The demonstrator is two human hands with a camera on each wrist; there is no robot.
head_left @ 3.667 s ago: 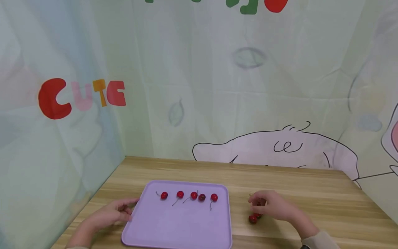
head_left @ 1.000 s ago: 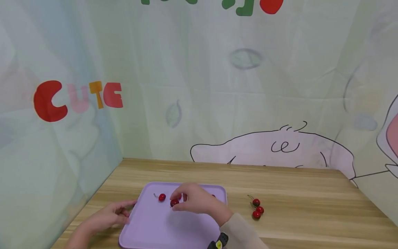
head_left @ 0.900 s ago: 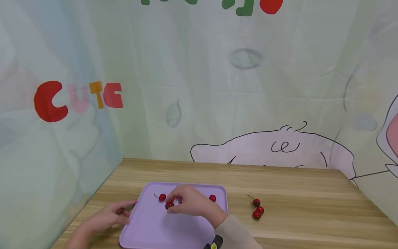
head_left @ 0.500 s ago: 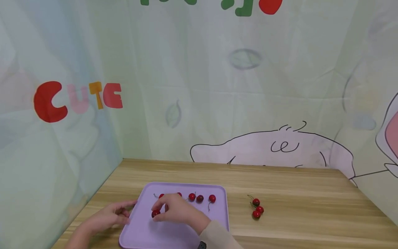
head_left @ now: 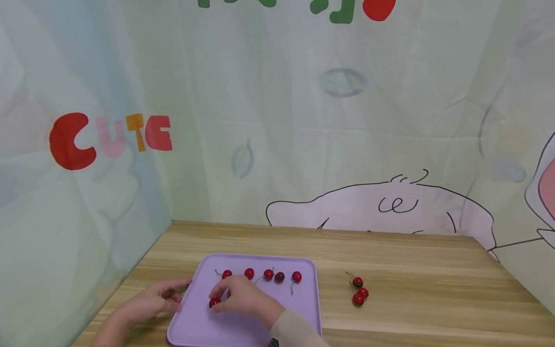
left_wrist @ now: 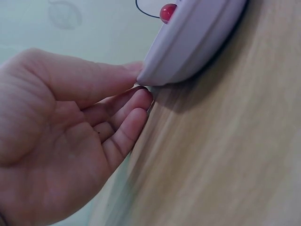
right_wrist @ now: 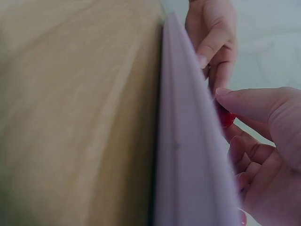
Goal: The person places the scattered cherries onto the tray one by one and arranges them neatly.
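In the head view my right hand [head_left: 244, 298] is over the left part of a lilac tray [head_left: 191, 332], pinching a dark red cherry [head_left: 214, 302] between thumb and fingers. The right wrist view shows that cherry [right_wrist: 227, 117] behind the tray's rim, partly covered by the thumb. Along the tray's far side lies a row of several red cherries [head_left: 249, 273] with stems. My left hand [head_left: 151, 301] rests at the tray's left edge, thumb and fingertips touching it. In the left wrist view the left thumb meets the tray's rim [left_wrist: 188, 47], with the other fingers loosely bent below.
Three cherries [head_left: 358, 299] with stems lie together on the wooden table [head_left: 412, 284], right of the tray. A printed cloth backdrop [head_left: 277, 144] stands behind and to the left of the table.
My right hand has gone from the cherries on the table to the tray with a cherry, then left and nearer to me, low over it. My left hand stays at the tray's edge.
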